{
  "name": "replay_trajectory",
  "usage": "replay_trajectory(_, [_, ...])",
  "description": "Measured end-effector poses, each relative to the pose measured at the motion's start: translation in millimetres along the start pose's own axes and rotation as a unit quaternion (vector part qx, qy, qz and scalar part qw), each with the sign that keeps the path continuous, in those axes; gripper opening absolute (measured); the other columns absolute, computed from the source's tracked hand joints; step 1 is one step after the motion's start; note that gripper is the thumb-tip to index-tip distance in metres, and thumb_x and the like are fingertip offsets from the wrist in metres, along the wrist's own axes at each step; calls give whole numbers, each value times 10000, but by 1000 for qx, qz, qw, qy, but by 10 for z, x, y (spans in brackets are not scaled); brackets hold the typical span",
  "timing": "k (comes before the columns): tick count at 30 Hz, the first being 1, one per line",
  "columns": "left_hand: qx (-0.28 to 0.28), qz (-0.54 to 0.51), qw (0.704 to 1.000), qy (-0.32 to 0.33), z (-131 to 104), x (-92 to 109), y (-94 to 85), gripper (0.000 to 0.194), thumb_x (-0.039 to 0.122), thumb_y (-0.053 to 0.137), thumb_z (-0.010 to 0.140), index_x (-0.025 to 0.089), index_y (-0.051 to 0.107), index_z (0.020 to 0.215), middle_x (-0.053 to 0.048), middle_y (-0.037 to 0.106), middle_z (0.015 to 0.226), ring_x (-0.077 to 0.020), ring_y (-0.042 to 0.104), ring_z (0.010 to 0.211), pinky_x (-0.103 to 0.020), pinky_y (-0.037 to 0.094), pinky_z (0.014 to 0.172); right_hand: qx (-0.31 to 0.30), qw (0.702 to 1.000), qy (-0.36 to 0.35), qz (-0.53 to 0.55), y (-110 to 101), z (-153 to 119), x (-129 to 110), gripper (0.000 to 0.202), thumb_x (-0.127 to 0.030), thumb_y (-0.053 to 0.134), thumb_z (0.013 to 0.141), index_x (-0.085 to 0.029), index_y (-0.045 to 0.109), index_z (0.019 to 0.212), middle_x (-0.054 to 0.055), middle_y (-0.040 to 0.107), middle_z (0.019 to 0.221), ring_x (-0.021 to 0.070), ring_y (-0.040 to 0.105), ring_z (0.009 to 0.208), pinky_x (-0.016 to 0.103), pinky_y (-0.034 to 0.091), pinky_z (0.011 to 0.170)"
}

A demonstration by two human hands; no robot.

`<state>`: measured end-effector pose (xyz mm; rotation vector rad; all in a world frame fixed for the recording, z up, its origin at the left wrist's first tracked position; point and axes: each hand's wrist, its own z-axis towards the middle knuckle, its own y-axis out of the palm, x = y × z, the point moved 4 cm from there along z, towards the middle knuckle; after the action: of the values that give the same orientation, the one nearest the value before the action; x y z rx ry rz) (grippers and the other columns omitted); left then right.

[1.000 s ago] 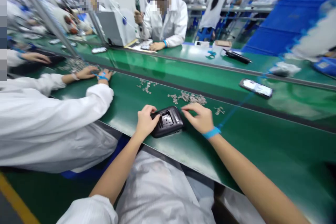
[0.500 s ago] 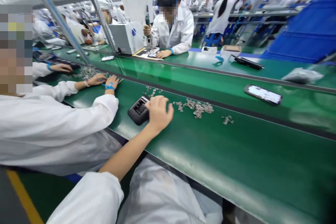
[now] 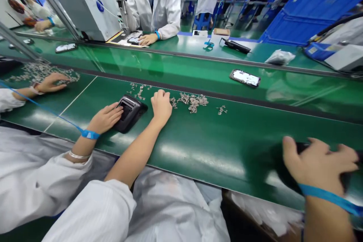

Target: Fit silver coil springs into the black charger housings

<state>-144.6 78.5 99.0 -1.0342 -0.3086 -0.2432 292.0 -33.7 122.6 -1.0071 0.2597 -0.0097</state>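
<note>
My left hand (image 3: 161,109) is at the back of the green belt, fingers curled down beside a pile of small shiny metal pieces (image 3: 194,102). Its fingertips are turned away, so whatever they pinch is hidden. At the right, my right hand (image 3: 319,164), wearing a blue wrist strap, grips a dark plastic casing (image 3: 283,170) from above with fingers spread over it; both are blurred. A black plastic casing (image 3: 136,110) with a recessed middle lies left of my left hand. A co-worker's hand (image 3: 106,119) rests on its left side.
More metal pieces (image 3: 138,90) lie behind the casing, and a small cluster (image 3: 222,110) farther right. A larger heap (image 3: 42,72) is by the co-worker's other hand (image 3: 53,82). Beyond the belt's rail lies a phone-like part (image 3: 245,78). Across, a person (image 3: 159,3) holds a screwdriver-like tool.
My right hand has come into view at the right with the dark casing. My left hand has moved off the black casing to the metal pieces. A co-worker's hand now touches that casing.
</note>
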Motion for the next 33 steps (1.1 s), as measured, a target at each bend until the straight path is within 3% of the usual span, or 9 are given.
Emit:
replay_trajectory(3, [-31,-7,999,-11,64,-206,67,263,64,480,880,184,714,896,-142,621,1003,-312,571,959,-447,420,820,-62,996,-40,53,9,-84,-504,856,-765,358,919,-76,631,1347,438,424,1355,536,327,1446,721,335,1095])
replay_trajectory(7, [-34,-25,999,1,116,-291,126,239,82,499,888,177,702,805,-128,636,940,-292,588,927,-439,429,828,-165,966,-148,133,45,-148,-1160,788,-763,386,936,-97,593,1302,311,383,1444,475,355,1457,662,407,1122])
replay_trajectory(10, [4,-43,999,13,165,-269,18,284,100,439,932,163,713,895,-159,659,1013,-298,593,971,-464,445,858,-197,949,-203,141,45,-104,-1523,644,-664,457,965,-123,594,1286,268,441,1414,432,472,1374,595,496,1050])
replay_trajectory(13, [34,-79,993,76,124,-57,-118,337,160,383,1004,180,714,1064,-149,685,1139,-264,609,1077,-453,466,937,-178,941,-251,143,-28,55,-1835,424,-520,514,983,-159,655,1153,210,612,1250,389,616,1142,557,543,925])
replay_trajectory(16, [15,-131,971,201,-99,353,-141,284,266,451,1030,233,714,1131,-88,723,1162,-215,648,1106,-413,497,970,-174,915,-281,230,-125,273,-2058,225,-352,577,961,-176,664,1071,126,706,1040,265,662,856,422,553,791])
replay_trajectory(20, [69,-217,887,402,-555,851,-166,213,246,528,1008,216,717,1100,-91,754,1120,-217,708,1059,-410,593,850,-264,858,-315,309,-171,443,-2087,95,-241,630,885,-198,653,966,40,718,854,184,641,711,307,497,681])
replay_trajectory(23, [133,-249,859,427,-720,967,-228,218,175,545,989,200,707,1133,-112,753,1145,-227,712,1087,-409,622,839,-303,846,-310,310,-223,452,-1963,74,-263,629,884,-205,637,838,4,691,738,155,611,643,278,454,631])
replay_trajectory(29, [-28,-267,860,433,-709,1061,-196,256,244,481,1026,218,734,1058,-101,759,1123,-225,737,1008,-443,644,880,-306,846,-306,311,-301,352,-1865,149,-322,625,915,-195,677,858,16,715,764,151,622,651,275,468,635])
replay_trajectory(33, [-36,-292,868,400,-772,1091,-144,257,244,468,1031,233,706,1126,-99,735,1180,-237,708,1093,-474,599,944,-310,858,-294,286,-218,324,-1779,115,-275,619,893,-197,696,929,27,741,834,173,662,698,296,518,683])
